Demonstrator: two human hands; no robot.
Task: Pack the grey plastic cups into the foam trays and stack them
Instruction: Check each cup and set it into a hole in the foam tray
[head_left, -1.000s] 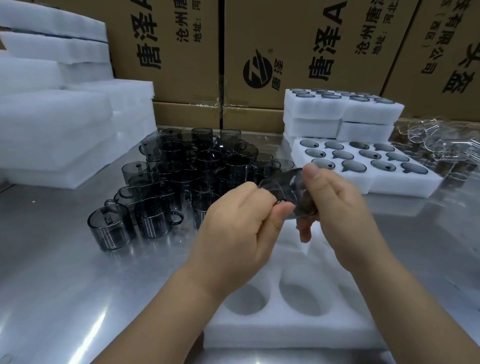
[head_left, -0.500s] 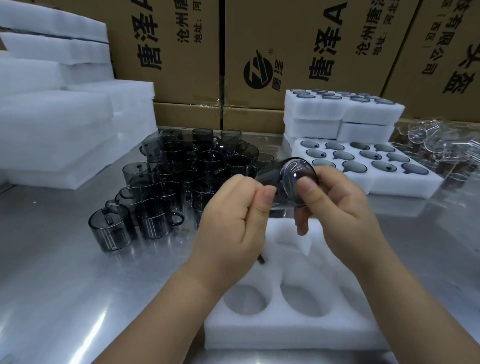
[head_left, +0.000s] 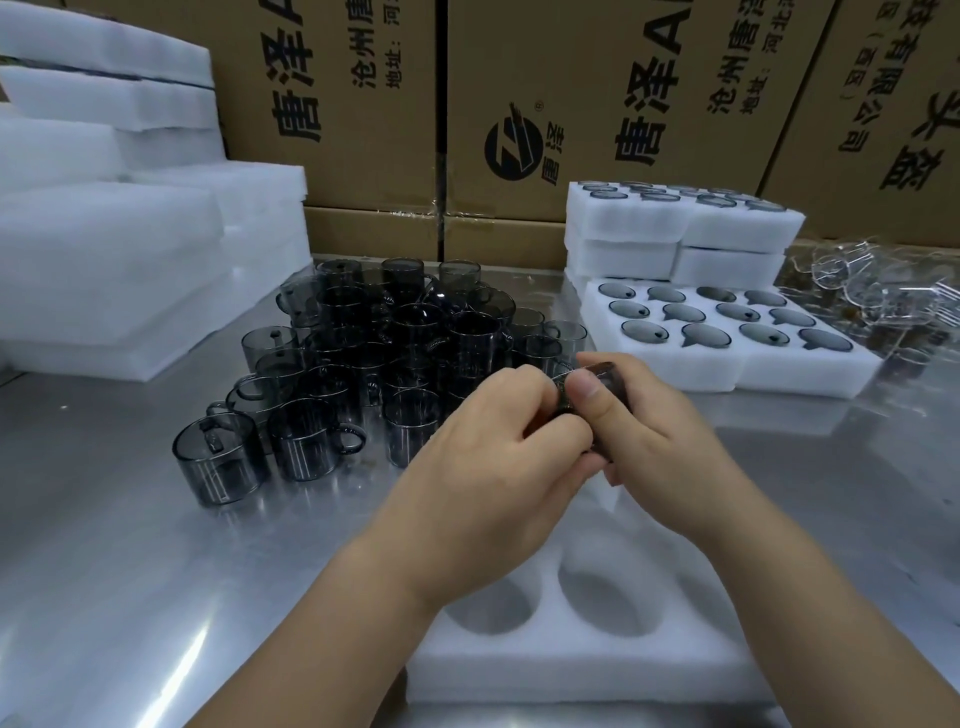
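Both my hands hold one grey plastic cup (head_left: 609, 387) above the near foam tray (head_left: 571, 670). My right hand (head_left: 654, 421) grips it, thumb on top, and my left hand (head_left: 493, 467) curls against its left side. Most of the cup is hidden by fingers. The near tray's round holes that show are empty. A cluster of several grey cups (head_left: 384, 353) with handles stands on the metal table (head_left: 104, 545) to the left. A filled foam tray (head_left: 727, 358) lies at the right, with more filled trays (head_left: 680, 228) stacked behind it.
Stacks of white foam sheets (head_left: 114, 223) fill the far left. Cardboard boxes (head_left: 545, 104) wall off the back. Clear plastic pieces (head_left: 883, 291) lie in a heap at the far right.
The cup has been turned in my hands and lowered slightly; its round bottom faced me half a second ago, and my fingers now cover most of it.
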